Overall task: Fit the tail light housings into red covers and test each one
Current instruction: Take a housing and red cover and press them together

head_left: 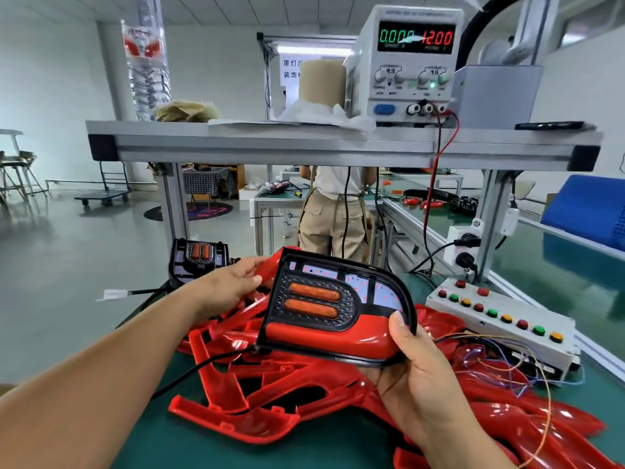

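Tail light housing (324, 299) is held up mid-frame above the green bench (209, 448), black face toward the wearer, two orange strips side by side on it. It sits in a red cover (314, 338); red shows along the bottom edge and behind the top left.

Left hand (230, 286) at 9 o'clock of the unit: fingers curled round the cover's upper left edge, thumb on the front. Right hand (416, 363) at 5 o'clock: thumb pressed on the housing's black rim, the other fingers wrapped underneath and mostly hidden.

A black cable (203, 367) leaves the unit's lower left corner toward 8 o'clock.

Pile of loose red covers (257, 394) lies on the bench right below, spreading to 4 o'clock. A second housing (199, 257) stands at 10 o'clock, behind the left hand.

Button box (500, 319) at 3 o'clock, with red, green and yellow buttons and thin wires trailing from it. Power supply (406, 62) sits on the shelf (270, 143) at 1 o'clock; its display reads 0.000 and 12.00, and red and black leads hang down. Another person (334, 211) stands at 12 o'clock beyond the bench, back turned. Blue crate (588, 211) at far 2 o'clock.
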